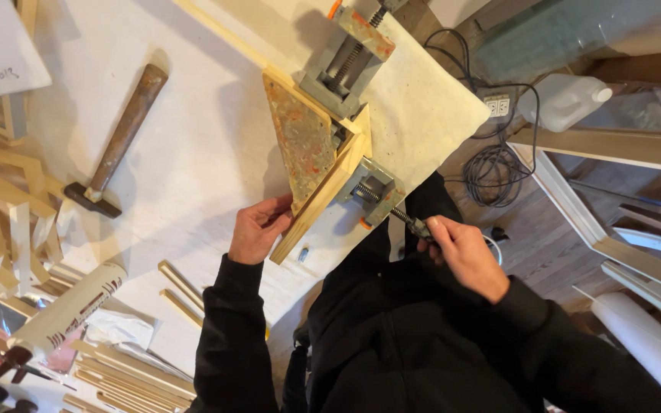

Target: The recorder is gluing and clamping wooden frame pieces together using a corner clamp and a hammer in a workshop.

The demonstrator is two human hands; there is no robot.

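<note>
A corner clamp (323, 138) sits at the near edge of a white table (193, 138), gripping two wooden strips (319, 206) that meet at a right angle, the nearer strip running diagonally down toward the person. The left hand (258, 229) is closed on that strip's lower end, right beside it, while the right hand (460, 248) is pinched around the handle of the clamp's screw (392, 210), which sticks out toward the right, off the table edge. A hammer (116, 145) lies well apart to the left, and a white jug (568, 99) stands on the floor.

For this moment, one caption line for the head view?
Left hand steadies a wooden strip in a corner clamp; right hand grips the clamp's screw handle.
</note>
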